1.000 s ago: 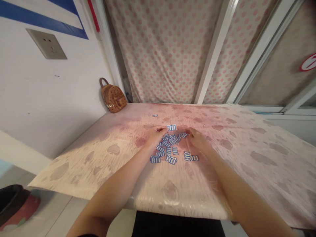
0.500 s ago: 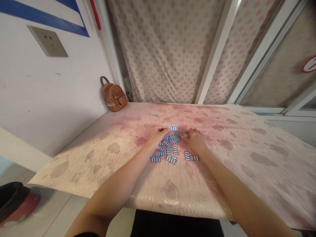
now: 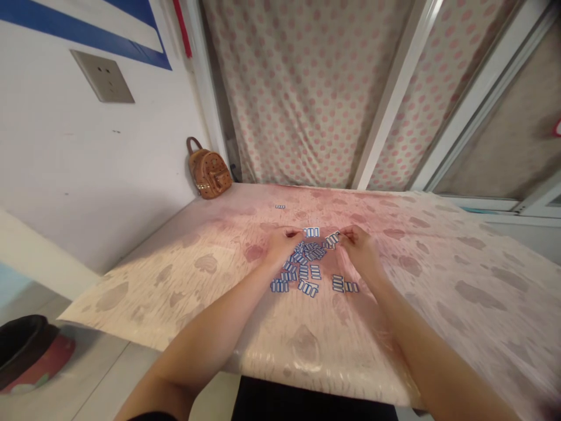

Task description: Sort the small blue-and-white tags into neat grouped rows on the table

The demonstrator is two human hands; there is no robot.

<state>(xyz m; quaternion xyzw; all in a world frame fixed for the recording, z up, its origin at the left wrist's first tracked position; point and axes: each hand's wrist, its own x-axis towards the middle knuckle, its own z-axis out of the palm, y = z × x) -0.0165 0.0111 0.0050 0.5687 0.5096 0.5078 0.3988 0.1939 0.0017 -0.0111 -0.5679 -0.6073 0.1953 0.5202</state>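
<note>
Curtain (image 3: 298, 88): it hangs behind the far edge of the table, pale with pink dots, and white frame bars (image 3: 394, 99) stand in front of it.
Tablecloth (image 3: 342, 339): it covers the table, cream and pink, with darker leaf-like spots; its near edge is shiny and bends down.
Wall (image 3: 39, 152): it is white, on the left side, with a blue stripe (image 3: 79, 35) near the top.
Bin-like container (image 3: 44, 365): it stands on the floor at the lower left, dark inside and reddish outside, partly cut by the view.
Backpack (image 3: 211, 173): small and brown, it sits in the far left corner of the table, leaning near the wall.
Wall socket (image 3: 103, 76): it is grey and fixed above the backpack.
Right hand (image 3: 357, 245): the fingers are narrow together, and their tips hold a striped piece (image 3: 332, 238) above the right edge of the pile.
Left hand (image 3: 284, 242): the thumb and fingers pinch the left end of a white piece (image 3: 311, 232), just beyond the pile.
Pile (image 3: 307, 254): many small blue-edged pieces overlap between the two hands.
Pair of pieces (image 3: 344, 285): they lie touching, right of the pile.
Lone piece (image 3: 280, 206): it lies farther back, apart from the others.
</note>
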